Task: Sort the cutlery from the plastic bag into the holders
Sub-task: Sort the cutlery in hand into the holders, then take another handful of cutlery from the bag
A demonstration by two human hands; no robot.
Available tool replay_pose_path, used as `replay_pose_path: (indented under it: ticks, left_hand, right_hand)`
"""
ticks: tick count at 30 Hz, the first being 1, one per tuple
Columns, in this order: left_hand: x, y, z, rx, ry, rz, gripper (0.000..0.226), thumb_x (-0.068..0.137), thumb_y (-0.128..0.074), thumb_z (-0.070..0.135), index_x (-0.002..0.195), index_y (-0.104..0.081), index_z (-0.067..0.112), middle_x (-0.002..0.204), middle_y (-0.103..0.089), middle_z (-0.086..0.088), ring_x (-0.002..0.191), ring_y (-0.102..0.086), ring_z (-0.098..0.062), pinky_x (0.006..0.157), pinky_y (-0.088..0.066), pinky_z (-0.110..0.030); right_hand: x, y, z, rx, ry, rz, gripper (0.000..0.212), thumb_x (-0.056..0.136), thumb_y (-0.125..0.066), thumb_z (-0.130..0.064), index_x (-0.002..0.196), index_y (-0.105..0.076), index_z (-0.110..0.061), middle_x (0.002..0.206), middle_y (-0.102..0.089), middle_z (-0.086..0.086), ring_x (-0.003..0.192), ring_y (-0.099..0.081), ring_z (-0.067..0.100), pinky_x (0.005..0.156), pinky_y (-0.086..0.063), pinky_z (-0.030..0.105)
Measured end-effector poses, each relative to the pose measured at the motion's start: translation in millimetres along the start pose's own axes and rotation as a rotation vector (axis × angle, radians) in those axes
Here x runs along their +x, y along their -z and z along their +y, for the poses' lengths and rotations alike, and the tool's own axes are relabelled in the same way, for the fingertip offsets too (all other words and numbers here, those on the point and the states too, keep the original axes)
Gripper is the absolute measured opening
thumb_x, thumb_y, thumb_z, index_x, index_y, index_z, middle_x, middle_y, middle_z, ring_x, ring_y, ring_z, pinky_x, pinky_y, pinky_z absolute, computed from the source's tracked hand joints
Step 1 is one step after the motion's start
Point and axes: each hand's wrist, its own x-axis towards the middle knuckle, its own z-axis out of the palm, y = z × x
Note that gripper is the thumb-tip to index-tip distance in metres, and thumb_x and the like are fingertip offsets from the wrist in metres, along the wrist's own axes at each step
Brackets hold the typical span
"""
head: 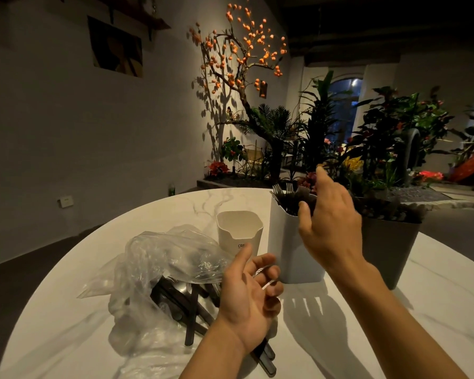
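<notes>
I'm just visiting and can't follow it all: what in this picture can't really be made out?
All in the head view:
- Cutlery in the plastic bag: wrinkled film and dim light hide the heads and the count.
- Left hand: its curled fingers hide most of the cutlery they hold.
- White holder: the right hand covers part of its forks.
- Cream holder: its printed word is cut off by the left thumb.

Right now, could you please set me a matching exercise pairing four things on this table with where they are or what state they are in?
Things:
1. plastic bag
2. cream holder
3. white holder
4. grey planter

States:
A. stands empty, as far as can be seen
B. far right on the table
C. crumpled, over dark-handled cutlery
D. has forks standing in it

Pairs: 1-C, 2-A, 3-D, 4-B
</notes>
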Motion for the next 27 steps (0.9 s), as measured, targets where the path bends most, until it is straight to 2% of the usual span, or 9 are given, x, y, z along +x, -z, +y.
replay_pose_path:
  ticks: [2, 5, 8, 11, 14, 16, 20, 24, 27]
  left_hand:
    - [-2, -2, 1, -0.005, 0.008, -0.008, 0.054, 0.085, -0.057, 0.056, 0.11, -0.065, 0.009, 0.072, -0.056, -0.003, 0.054, -0.041, -0.012, 0.051, -0.024, -0.024]
    - [-6, -7, 4, -0.013, 0.023, -0.034, 0.057, 0.084, -0.058, 0.057, 0.112, -0.066, 0.008, 0.074, -0.057, -0.004, 0.054, -0.041, -0.012, 0.052, -0.025, -0.025]
    - [-14, -13, 10, -0.054, 0.025, -0.086, 0.049, 0.088, -0.058, 0.053, 0.105, -0.066, 0.008, 0.074, -0.056, -0.004, 0.053, -0.04, -0.012, 0.049, -0.024, -0.024]
    - [-23, -18, 22, -0.082, -0.006, -0.142, 0.034, 0.09, -0.06, 0.045, 0.085, -0.067, 0.012, 0.071, -0.051, -0.002, 0.051, -0.036, -0.01, 0.047, -0.02, -0.021]
    - [-31, -20, 34, 0.024, -0.075, -0.087, 0.031, 0.094, -0.059, 0.038, 0.071, -0.062, 0.018, 0.063, -0.046, 0.001, 0.05, -0.034, -0.009, 0.048, -0.019, -0.021]
    - [-33, -19, 43, 0.242, -0.162, 0.025, 0.03, 0.098, -0.058, 0.032, 0.072, -0.058, 0.017, 0.059, -0.045, 0.002, 0.05, -0.034, -0.01, 0.047, -0.023, -0.02]
    - [-41, -2, 68, 1.016, -0.544, 0.221, 0.027, 0.096, -0.062, 0.028, 0.073, -0.058, 0.015, 0.058, -0.055, 0.01, 0.057, -0.05, -0.009, 0.055, -0.046, -0.03]
    - [-59, 19, 97, 1.816, -0.745, 0.247, 0.011, 0.091, -0.063, 0.044, 0.088, -0.061, 0.033, 0.103, -0.057, 0.016, 0.106, -0.052, -0.008, 0.088, -0.048, -0.028]
    - [-61, 35, 114, 2.126, -0.447, 0.257, 0.018, 0.087, -0.067, 0.05, 0.091, -0.071, 0.034, 0.154, -0.028, 0.007, 0.149, -0.008, -0.023, 0.117, -0.012, -0.051]
  right_hand:
    - [2, 4, -5, -0.015, 0.083, -0.022, 0.063, 0.1, -0.051, -0.027, 0.157, -0.026, -0.016, 0.153, -0.045, 0.009, 0.145, -0.035, 0.031, 0.109, -0.042, 0.051]
    - [-1, 8, -13, -0.165, 0.078, -0.338, 0.056, 0.106, -0.032, -0.043, 0.158, -0.022, -0.026, 0.163, -0.03, -0.002, 0.155, -0.013, 0.024, 0.119, -0.024, 0.053]
    - [1, 14, -13, -0.208, 0.089, -0.432, 0.063, 0.105, -0.038, -0.044, 0.16, -0.011, -0.031, 0.169, -0.007, -0.005, 0.155, 0.008, 0.023, 0.122, -0.01, 0.054]
    - [1, 34, -30, 0.047, 0.128, -0.148, 0.05, 0.101, -0.055, -0.028, 0.15, -0.044, -0.022, 0.16, -0.034, 0.006, 0.151, -0.02, 0.031, 0.116, -0.028, 0.054]
    - [-9, 52, -53, 0.391, 0.082, -0.055, 0.016, 0.099, -0.056, -0.016, 0.11, -0.068, -0.018, 0.112, -0.061, -0.001, 0.104, -0.056, 0.01, 0.085, -0.053, 0.032]
    - [-17, 64, -66, 0.437, 0.004, -0.333, 0.015, 0.101, -0.052, -0.019, 0.095, -0.064, -0.025, 0.09, -0.063, -0.01, 0.081, -0.059, 0.005, 0.071, -0.054, 0.028]
    - [-46, 61, -81, 0.259, 0.048, -0.967, 0.022, 0.102, -0.051, -0.025, 0.098, -0.072, -0.021, 0.076, -0.062, -0.015, 0.068, -0.06, 0.003, 0.067, -0.052, 0.022]
    - [-80, 38, -90, 0.091, 0.038, -0.99, 0.022, 0.096, -0.057, -0.043, 0.103, -0.069, -0.025, 0.086, -0.064, -0.012, 0.079, -0.06, 0.009, 0.07, -0.052, 0.027]
    - [-92, 26, -91, -0.062, 0.009, -0.936, 0.029, 0.092, -0.059, -0.051, 0.104, -0.059, -0.024, 0.103, -0.06, -0.004, 0.09, -0.054, 0.016, 0.076, -0.051, 0.03]
